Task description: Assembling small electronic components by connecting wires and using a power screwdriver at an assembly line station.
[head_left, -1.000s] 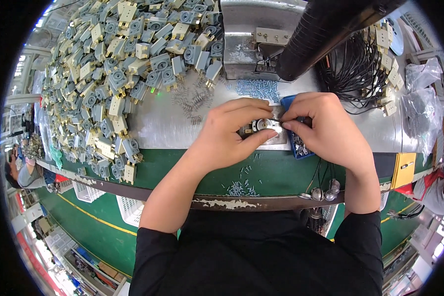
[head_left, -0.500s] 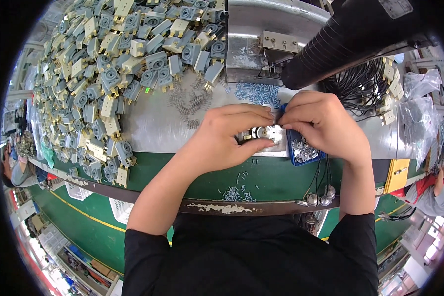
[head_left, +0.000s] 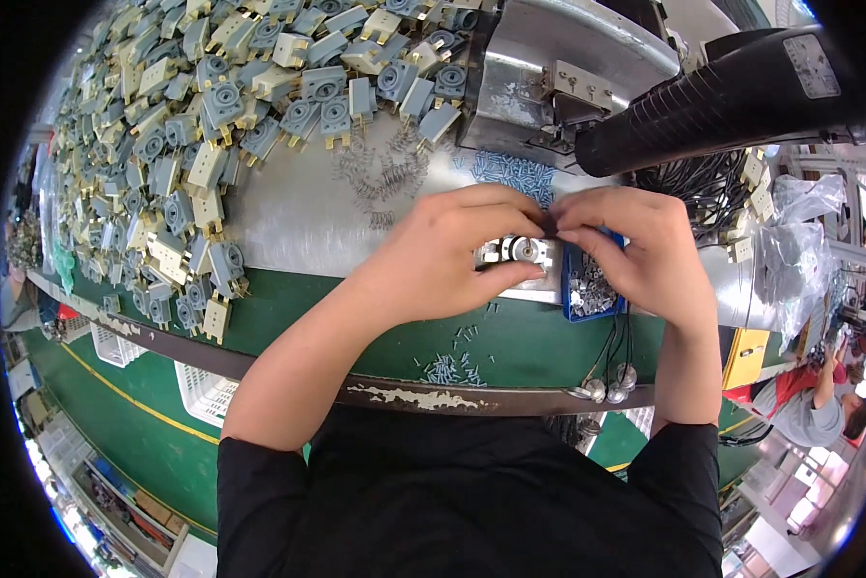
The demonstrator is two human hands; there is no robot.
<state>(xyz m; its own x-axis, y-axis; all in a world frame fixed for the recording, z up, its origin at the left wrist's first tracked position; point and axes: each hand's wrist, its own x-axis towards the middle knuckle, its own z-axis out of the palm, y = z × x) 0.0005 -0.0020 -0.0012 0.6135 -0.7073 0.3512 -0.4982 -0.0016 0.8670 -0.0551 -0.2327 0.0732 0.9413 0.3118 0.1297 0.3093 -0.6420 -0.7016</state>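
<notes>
Under my left hand (head_left: 443, 255) sits a small assembly (head_left: 524, 249) with a round metal centre and pale sides. The thumb lies along its near side and the fingers curl over its far side. My right hand (head_left: 640, 246) is closed in a pinch beside the left fingertips. Something small and dark shows between the two hands, too hidden to name. Below the right hand is a blue tray (head_left: 595, 316) of small metal pieces (head_left: 587, 284). Blue screws (head_left: 513, 177) lie in a pile just beyond the hands.
Grey and cream plug-like housings (head_left: 223, 101) are heaped at the left. Loose springs (head_left: 390, 169) lie beside them. A thick black tool (head_left: 712, 101) leans in from the far right, near black cables (head_left: 688, 183). More screws (head_left: 447, 370) lie by the table's front edge (head_left: 423, 398).
The view has shifted, so most things sit a little differently in the picture. Both hands stay at the assembly, their fingertips now closer together.
</notes>
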